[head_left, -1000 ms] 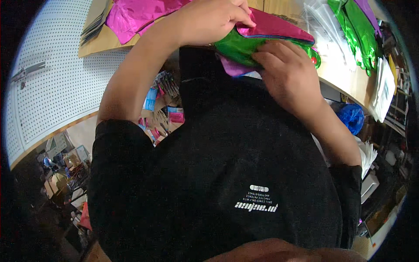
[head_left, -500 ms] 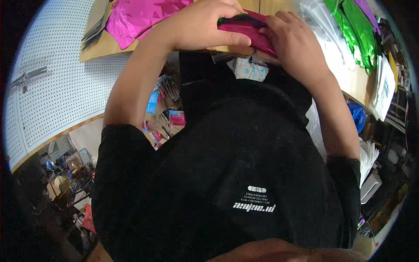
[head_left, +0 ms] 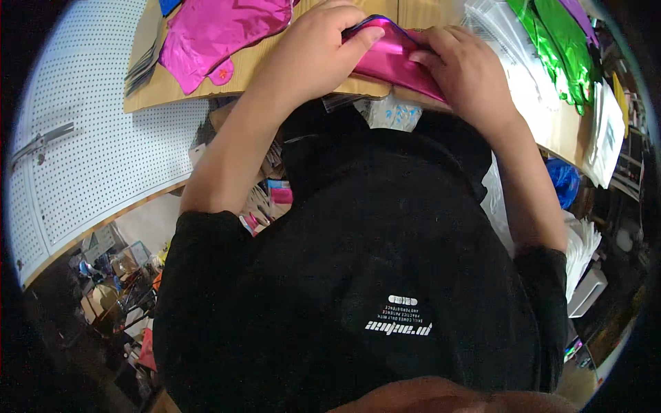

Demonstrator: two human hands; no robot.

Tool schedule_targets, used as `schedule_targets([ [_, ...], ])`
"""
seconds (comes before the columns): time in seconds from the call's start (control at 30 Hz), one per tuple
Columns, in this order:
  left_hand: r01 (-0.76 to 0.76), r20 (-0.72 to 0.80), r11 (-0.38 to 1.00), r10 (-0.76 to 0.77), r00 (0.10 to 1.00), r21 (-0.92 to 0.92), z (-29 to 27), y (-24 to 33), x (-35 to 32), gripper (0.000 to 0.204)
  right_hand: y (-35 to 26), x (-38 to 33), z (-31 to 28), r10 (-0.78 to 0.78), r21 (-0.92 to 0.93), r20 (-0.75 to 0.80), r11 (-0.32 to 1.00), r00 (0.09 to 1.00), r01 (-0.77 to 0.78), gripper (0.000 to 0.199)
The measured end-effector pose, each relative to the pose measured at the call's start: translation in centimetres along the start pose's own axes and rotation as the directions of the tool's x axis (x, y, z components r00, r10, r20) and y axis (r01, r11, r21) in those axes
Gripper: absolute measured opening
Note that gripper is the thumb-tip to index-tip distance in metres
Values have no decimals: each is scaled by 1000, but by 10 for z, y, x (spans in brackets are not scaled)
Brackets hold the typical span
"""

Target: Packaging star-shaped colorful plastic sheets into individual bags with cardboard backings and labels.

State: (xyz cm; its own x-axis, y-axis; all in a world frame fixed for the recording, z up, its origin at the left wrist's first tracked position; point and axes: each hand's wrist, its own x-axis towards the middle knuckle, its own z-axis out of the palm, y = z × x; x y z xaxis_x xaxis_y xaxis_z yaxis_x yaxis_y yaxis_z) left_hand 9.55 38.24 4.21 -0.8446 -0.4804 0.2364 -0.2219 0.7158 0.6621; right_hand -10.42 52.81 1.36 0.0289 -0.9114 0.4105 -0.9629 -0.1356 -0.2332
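Observation:
At the front edge of the wooden table (head_left: 363,86), a flat, folded pink foil balloon (head_left: 399,63) with a dark edge lies under both my hands. My left hand (head_left: 318,51) grips its upper left part, thumb on top and fingers curled behind. On its right end, my right hand (head_left: 468,74) presses down with bent fingers, the thumb pointing inward. Left of my left hand, more flat pink foil (head_left: 231,31) lies spread out, a small rounded tab at its lower edge.
Clear plastic sleeves (head_left: 509,51) and green foil (head_left: 561,58) lie on the right side of the table. A stack of thin cards (head_left: 142,69) sits at the left edge. Beyond it stands a white perforated board (head_left: 103,151). A blue plastic bag (head_left: 563,182) hangs at lower right.
My left hand has shifted slightly down and left. The foil between my hands now looks flatter and shows more of its pink face. My right hand stays nearly in place.

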Motion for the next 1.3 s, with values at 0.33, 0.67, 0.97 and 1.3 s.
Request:
schedule_targets([
  [0.33, -63, -13, 987, 66, 998, 146, 5, 10, -2, 22, -6, -9, -20, 171, 116, 79, 977, 982, -179, 33],
  [0.67, -80, -103, 953, 114, 988, 291, 8, 12, -6, 21, -1, -14, -11, 141, 135, 22, 980, 990, -143, 30],
  [0.97, -362, -144, 487, 731, 666, 795, 39, -22, 16, 61, 3, -12, -9, 84, 76, 54, 993, 995, -87, 29],
  [1.3, -304, 245, 836, 210, 947, 457, 35, 8, -3, 65, -31, -29, -25, -39, -248, -58, 969, 998, 24, 66],
])
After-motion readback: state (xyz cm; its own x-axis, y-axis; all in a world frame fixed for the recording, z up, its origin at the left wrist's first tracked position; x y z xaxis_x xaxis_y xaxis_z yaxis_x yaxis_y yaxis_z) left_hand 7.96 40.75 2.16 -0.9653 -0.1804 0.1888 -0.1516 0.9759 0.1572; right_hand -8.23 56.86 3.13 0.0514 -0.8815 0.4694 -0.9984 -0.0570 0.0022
